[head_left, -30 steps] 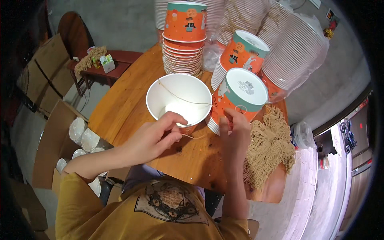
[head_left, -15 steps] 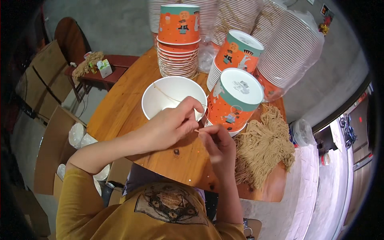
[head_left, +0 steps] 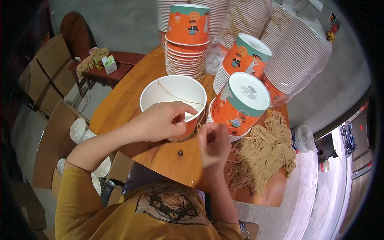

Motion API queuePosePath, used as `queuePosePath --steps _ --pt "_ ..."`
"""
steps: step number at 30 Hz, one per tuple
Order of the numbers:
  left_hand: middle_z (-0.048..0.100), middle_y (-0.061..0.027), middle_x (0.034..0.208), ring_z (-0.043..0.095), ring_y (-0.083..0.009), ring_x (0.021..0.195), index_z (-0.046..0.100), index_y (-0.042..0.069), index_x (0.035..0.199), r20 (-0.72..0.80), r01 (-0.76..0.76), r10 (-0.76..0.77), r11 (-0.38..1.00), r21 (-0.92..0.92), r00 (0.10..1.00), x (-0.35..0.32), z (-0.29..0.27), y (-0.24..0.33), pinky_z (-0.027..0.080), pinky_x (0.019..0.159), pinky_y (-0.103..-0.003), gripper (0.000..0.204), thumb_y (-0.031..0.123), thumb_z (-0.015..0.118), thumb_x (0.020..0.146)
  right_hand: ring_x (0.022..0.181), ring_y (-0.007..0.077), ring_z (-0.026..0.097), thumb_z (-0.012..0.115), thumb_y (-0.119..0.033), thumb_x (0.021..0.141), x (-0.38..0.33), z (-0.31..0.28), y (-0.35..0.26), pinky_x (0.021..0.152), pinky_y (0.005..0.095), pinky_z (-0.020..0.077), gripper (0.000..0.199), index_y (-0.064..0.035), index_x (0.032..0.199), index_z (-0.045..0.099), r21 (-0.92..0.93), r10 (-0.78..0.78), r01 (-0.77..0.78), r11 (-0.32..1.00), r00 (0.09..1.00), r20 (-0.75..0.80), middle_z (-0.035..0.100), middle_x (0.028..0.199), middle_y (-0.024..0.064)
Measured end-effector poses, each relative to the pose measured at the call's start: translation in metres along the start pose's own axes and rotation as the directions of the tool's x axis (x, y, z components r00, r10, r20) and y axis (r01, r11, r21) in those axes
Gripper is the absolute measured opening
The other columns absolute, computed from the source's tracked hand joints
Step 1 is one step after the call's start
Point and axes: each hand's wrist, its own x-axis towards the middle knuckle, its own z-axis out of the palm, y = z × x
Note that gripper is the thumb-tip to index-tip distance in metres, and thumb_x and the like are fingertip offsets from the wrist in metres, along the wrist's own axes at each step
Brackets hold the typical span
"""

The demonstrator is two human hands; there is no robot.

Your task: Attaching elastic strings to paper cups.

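An upright paper bucket [head_left: 168, 90], white inside and orange outside, stands on the round wooden table [head_left: 120, 108]. A thin tan string [head_left: 174, 96] runs across its mouth. My left hand [head_left: 164, 120] rests against the bucket's near rim, fingers pinched on the string. My right hand [head_left: 214, 144] is just right of the bucket, its fingertips pinched on the string's end near the rim. A heap of tan strings [head_left: 262, 154] lies on the table right of my right hand.
Stacks of upturned orange buckets [head_left: 188, 36] [head_left: 240, 104] [head_left: 244, 56] stand behind and beside the open one, with tall white stacks [head_left: 296, 56] further back. Cardboard boxes [head_left: 52, 140] holding white lids sit on the floor at left. A low red bench [head_left: 116, 64] carries more string.
Both hands have closed in on the bucket's near right rim. The right hand has risen from the table toward the rim, and the string stays stretched across the mouth.
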Motion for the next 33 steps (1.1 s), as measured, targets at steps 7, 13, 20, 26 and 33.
queuePosePath --steps 7,13,20,26,33 --pt "0.064 -0.0113 0.075 0.065 -0.0208 0.068 0.06 0.0 0.118 -0.016 -0.036 0.035 0.996 -0.083 0.999 -0.007 -0.006 -0.004 0.051 0.065 -0.034 0.038 0.011 0.054 0.082 0.067 0.0186 0.054 0.066 0.003 0.078 0.005 0.018 0.0 0.059 0.0298 0.0468 0.023 -0.0072 0.093 0.052 -0.039 -0.185 0.186 0.982 0.982 0.023 0.051 0.081 0.0056" --pt "0.064 -0.0104 0.074 0.065 -0.0196 0.067 0.06 0.0 0.118 -0.017 -0.034 0.032 0.992 -0.119 0.999 -0.01 -0.008 -0.006 0.051 0.064 -0.033 0.038 0.01 0.054 0.083 0.066 0.0198 0.055 0.066 0.003 0.078 0.006 0.021 -0.006 0.059 0.0322 0.0472 0.022 -0.0068 0.091 0.051 -0.096 -0.153 0.155 0.983 0.988 0.028 0.051 0.08 0.0061" --pt "0.064 -0.0112 0.075 0.064 -0.0211 0.068 0.06 0.001 0.119 -0.037 -0.05 0.047 0.995 -0.088 0.998 -0.013 -0.01 -0.007 0.05 0.065 -0.034 0.038 0.011 0.054 0.082 0.066 0.0207 0.056 0.066 0.001 0.081 0.008 0.027 -0.007 0.059 0.0334 0.0482 0.019 -0.0062 0.091 0.051 -0.147 -0.181 0.186 0.972 0.982 0.045 0.052 0.081 0.0063" --pt "0.064 -0.0113 0.074 0.064 -0.0215 0.068 0.06 0.001 0.118 -0.073 -0.052 0.043 0.99 -0.133 0.996 -0.016 -0.01 -0.016 0.05 0.064 -0.035 0.036 0.011 0.053 0.084 0.069 0.021 0.058 0.067 -0.001 0.082 0.009 0.035 -0.003 0.06 0.0329 0.0491 0.019 -0.0071 0.095 0.053 -0.16 -0.208 0.215 0.963 0.976 0.061 0.054 0.082 0.0069" --pt "0.063 -0.0115 0.073 0.063 -0.0212 0.066 0.06 0.001 0.119 -0.166 -0.073 0.062 0.995 -0.062 0.984 -0.016 -0.023 -0.032 0.05 0.063 -0.034 0.036 0.011 0.052 0.085 0.071 0.0201 0.059 0.065 0.0 0.084 0.021 0.053 0.004 0.065 0.0307 0.0497 0.015 -0.0053 0.094 0.056 -0.069 -0.136 0.145 0.987 0.984 0.117 0.057 0.084 0.0079"
